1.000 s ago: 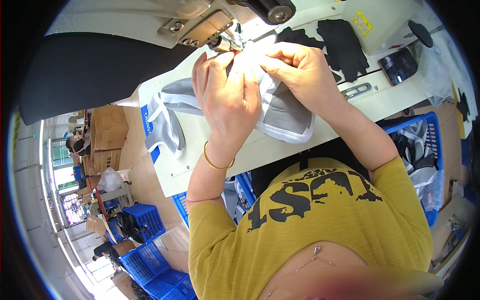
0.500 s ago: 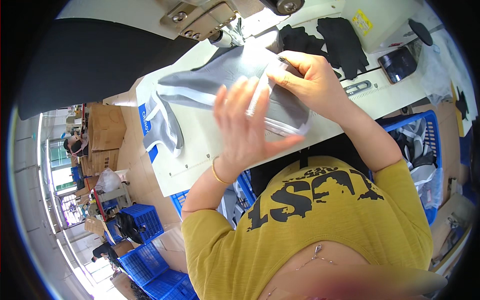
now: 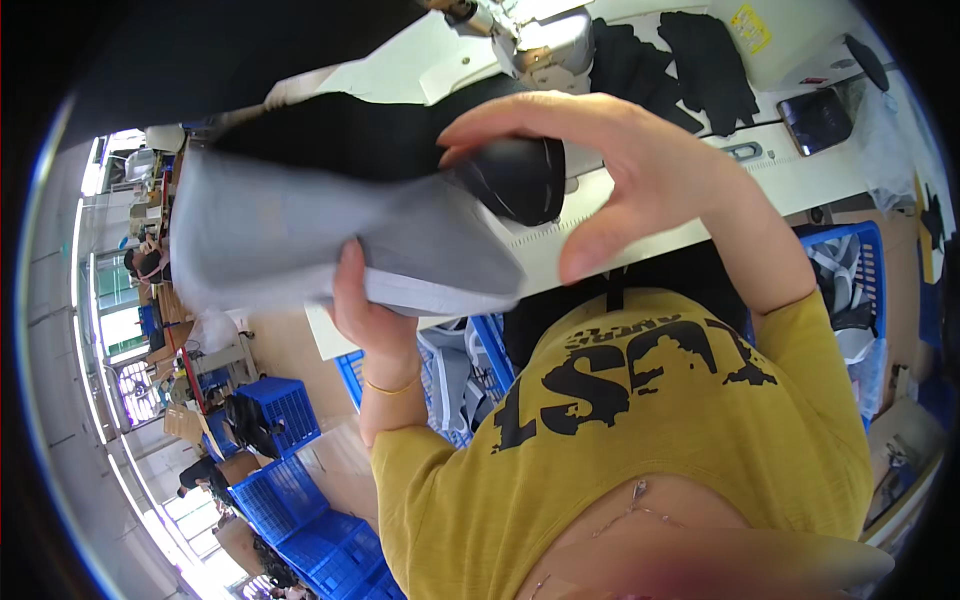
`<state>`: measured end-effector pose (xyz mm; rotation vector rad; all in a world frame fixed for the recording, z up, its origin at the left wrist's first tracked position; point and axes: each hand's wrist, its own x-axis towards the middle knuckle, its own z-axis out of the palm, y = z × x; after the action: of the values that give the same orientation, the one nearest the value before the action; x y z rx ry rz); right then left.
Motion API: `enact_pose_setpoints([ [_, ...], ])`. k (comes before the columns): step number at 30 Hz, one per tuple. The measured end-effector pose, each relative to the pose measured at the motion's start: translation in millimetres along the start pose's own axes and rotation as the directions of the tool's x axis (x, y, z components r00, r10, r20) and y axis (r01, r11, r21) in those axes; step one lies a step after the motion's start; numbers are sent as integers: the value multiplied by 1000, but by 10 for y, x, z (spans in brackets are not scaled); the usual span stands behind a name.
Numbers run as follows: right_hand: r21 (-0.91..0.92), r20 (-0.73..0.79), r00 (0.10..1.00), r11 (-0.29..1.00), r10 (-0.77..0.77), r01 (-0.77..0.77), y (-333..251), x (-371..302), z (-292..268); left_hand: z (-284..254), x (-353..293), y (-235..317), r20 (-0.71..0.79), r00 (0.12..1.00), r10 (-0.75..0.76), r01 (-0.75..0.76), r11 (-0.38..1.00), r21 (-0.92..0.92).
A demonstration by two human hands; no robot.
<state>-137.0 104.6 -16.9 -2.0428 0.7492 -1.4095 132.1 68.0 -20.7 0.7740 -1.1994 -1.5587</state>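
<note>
A grey and black sewn fabric piece [image 3: 290, 230], shaped like a shoe upper, is held up over the table's left side, its left end blurred. My left hand [image 3: 375, 315] grips its lower edge by a pale strip, thumb on top and fingers hidden underneath. The black, rounded end with light stitches points right. Around that end arches my right hand [image 3: 640, 165], its thumb well apart from the fingers. Its fingertips overlap the black fabric; whether they touch it cannot be made out. Behind is the sewing machine's metal head [image 3: 550, 45].
Black cut pieces [image 3: 705, 70] and a phone [image 3: 815, 122] lie on the white table [image 3: 590, 200] at the right. A blue basket [image 3: 868, 270] of grey pieces stands to the right, another [image 3: 490, 350] below the table's front edge. Blue crates [image 3: 280, 500] sit on the floor at left.
The fabric piece has come away from the machine, moving left and up, and its black side now shows. My left hand has closed on it; my right hand has let go of its edge.
</note>
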Motion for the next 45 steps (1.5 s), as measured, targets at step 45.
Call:
enact_pose_setpoints([
  [45,398,-278,664,713,694,-578,741,-262,343,-11,846,-621,589,550,-593,308,799,516],
])
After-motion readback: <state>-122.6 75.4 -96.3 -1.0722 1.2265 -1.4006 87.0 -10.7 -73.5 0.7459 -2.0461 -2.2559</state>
